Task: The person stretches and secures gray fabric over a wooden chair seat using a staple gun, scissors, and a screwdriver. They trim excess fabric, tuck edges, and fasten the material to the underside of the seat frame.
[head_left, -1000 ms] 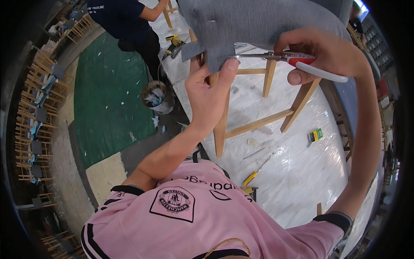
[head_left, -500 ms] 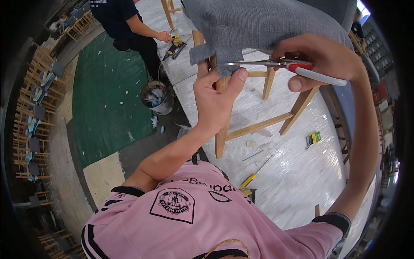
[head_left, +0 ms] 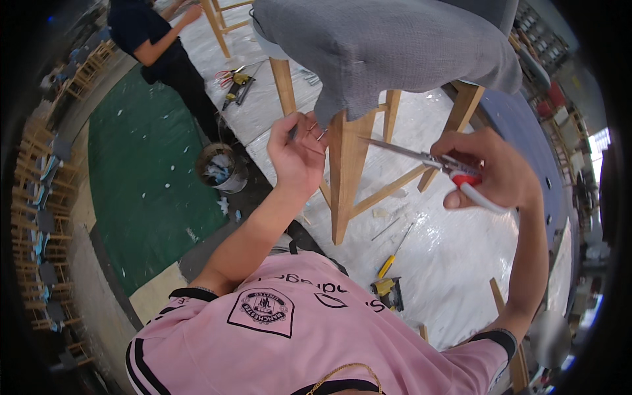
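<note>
Grey fabric [head_left: 408, 59] over the seat, its corner edge hanging loose at the leg.
The chair is in front of me on the film-covered tabletop [head_left: 441, 257], its nearest wooden leg [head_left: 345, 174] between my hands. My right hand [head_left: 497, 168] grips the scissors [head_left: 408, 153], red and white at the handles, their tips just beside that leg and below the cloth. My left hand [head_left: 295, 158] is half curled at the leg's other side; I cannot tell whether it holds anything. As I judge it, covering the seat top is done, while the corner looks unfinished: the cloth hangs unevenly over the top of the leg. Whether the underside is fastened is hidden.
</note>
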`<state>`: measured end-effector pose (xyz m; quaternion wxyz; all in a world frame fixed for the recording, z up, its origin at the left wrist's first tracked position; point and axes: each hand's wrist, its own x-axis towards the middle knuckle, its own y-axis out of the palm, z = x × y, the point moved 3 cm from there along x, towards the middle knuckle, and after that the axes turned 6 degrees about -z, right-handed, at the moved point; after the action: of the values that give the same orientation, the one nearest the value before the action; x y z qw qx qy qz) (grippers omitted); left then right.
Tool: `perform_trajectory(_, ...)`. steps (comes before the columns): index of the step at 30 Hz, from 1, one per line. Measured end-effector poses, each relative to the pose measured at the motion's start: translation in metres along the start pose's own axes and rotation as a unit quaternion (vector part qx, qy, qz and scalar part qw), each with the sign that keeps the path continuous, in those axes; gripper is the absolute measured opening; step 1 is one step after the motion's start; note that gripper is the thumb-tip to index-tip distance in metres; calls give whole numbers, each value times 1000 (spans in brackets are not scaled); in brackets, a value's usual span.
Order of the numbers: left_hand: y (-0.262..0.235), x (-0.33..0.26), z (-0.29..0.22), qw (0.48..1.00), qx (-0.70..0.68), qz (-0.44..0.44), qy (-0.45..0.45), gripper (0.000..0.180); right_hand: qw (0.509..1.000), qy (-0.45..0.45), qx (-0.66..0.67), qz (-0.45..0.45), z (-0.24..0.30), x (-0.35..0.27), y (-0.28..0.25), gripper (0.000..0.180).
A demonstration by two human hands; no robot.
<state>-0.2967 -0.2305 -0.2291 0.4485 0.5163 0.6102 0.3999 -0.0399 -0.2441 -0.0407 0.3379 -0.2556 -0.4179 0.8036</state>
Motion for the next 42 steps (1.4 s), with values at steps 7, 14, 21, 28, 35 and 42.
perform_trajectory(7, 26, -5, 8, 990, 130, -15, -48, 18, 989, 92, -63, -94, 52, -37, 55, 69)
perform_trajectory(14, 15, 7, -17, 950, 200, 199, -133, 29, 957, 241, -107, -117, 113, -23, 66, 71)
perform_trajectory(21, 25, 9, -20, 899, 330, 272, -91, 30, 916, 349, -141, -136, 140, -22, 72, 77)
perform_trajectory(28, 22, -1, -11, 909, 316, 255, -94, 25, 898, 372, -202, -120, 153, -4, 70, 78)
perform_trajectory(35, 18, -14, -1, 912, 318, 252, -62, 23, 905, 362, -184, -123, 140, -4, 72, 82)
perform_trajectory(42, 20, -17, 3, 919, 296, 255, -49, 20, 912, 344, -186, -128, 134, -4, 76, 81)
